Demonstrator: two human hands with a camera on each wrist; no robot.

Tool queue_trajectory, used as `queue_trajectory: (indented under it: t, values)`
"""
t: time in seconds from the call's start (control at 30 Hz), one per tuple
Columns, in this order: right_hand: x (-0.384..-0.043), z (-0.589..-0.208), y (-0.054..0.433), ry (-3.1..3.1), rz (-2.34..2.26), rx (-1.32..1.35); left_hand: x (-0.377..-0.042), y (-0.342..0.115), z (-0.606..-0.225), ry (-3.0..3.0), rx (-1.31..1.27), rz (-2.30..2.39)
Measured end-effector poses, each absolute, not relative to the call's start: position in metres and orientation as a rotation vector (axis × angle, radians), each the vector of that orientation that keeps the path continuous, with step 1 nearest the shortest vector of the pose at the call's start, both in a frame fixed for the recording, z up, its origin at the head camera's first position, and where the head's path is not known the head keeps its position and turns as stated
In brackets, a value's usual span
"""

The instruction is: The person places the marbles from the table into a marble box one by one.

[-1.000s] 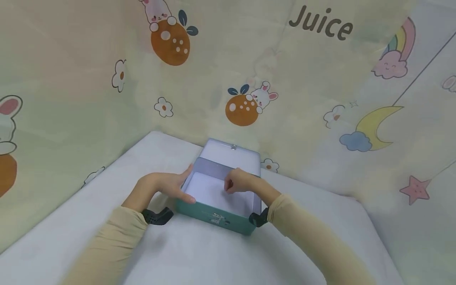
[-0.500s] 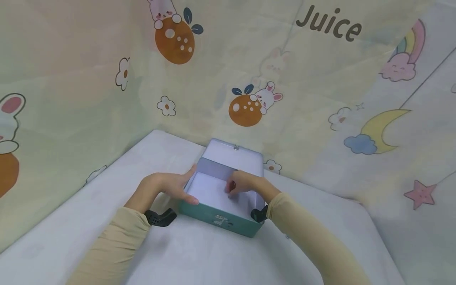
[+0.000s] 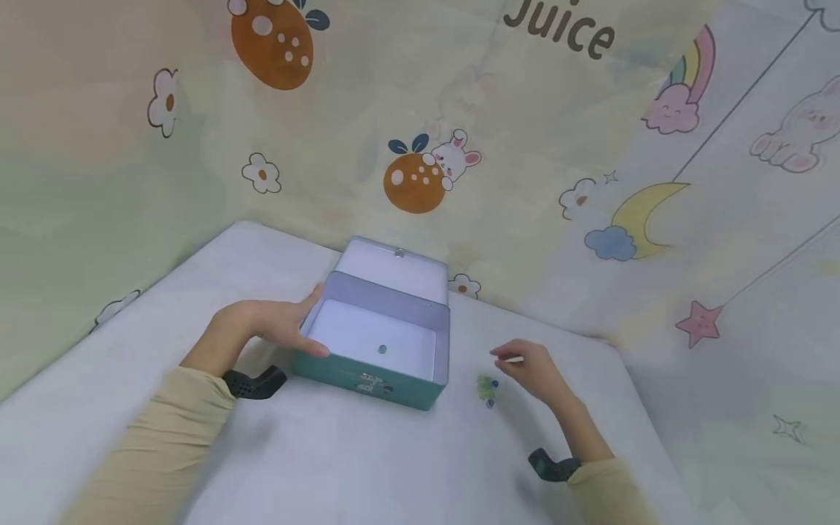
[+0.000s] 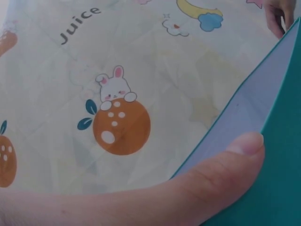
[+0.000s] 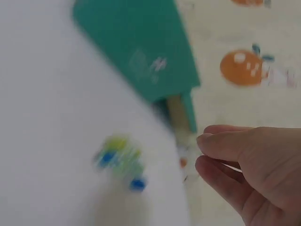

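A teal tin box [image 3: 367,379] with a pale inside stands on the white table, its hinged lid [image 3: 394,266] laid back. My left hand [image 3: 278,324] holds its left front corner, thumb on the front rim in the left wrist view and fingers along the left side. On the box's floor lies one small greenish glass marble [image 3: 383,349]. Right of the box, several small marbles [image 3: 486,389], clear green and blue, sit in a cluster, blurred in the right wrist view. My right hand [image 3: 534,372] hovers above and beside them, thumb and fingertips close together, nothing visible between them.
The white tabletop [image 3: 367,467] runs around the box, with its right edge beyond the right hand. Behind it hangs a patterned cloth [image 3: 525,240] with rabbits, oranges and a moon; the lid's back edge lies close to it.
My right hand has come out of the box and moved right to the marbles, its fingers emptied. A marble now shows on the box floor. The left hand stays on the box.
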State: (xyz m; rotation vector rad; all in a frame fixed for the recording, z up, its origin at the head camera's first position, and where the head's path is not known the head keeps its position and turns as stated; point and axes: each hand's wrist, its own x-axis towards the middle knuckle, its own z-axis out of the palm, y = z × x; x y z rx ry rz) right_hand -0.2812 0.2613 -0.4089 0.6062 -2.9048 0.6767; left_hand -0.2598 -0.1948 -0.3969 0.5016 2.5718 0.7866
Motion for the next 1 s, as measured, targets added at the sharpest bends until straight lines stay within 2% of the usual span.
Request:
queue_trajectory:
  t: [0.13, 0.23, 0.5, 0.63, 0.77, 1.0]
  values:
    - [-0.278, -0.447, 0.278, -2.954, 0.728, 0.533, -0.256, -0.208, -0.4, 2.575, 0.463, 0.775]
    - [-0.277, -0.461, 0.278, -2.987, 0.756, 0.509, -0.253, -0.211, -0.404, 2.556, 0.454, 0.793]
    - [-0.274, -0.462, 0.275, -3.02, 0.62, 0.384, -0.253, -0.204, -0.407, 2.541, 0.504, 0.831]
    - [-0.277, -0.451, 0.274, -3.009, 0.597, 0.392, -0.259, -0.202, -0.403, 2.539, 0.538, 0.845]
    - [-0.289, -0.421, 0.256, -2.968, 0.63, 0.563, -0.264, -0.199, -0.4, 2.538, 0.544, 0.835]
    - [-0.324, -0.357, 0.168, -2.983, 0.536, 0.977, -0.264, -0.201, -0.398, 2.54, 0.516, 0.826]
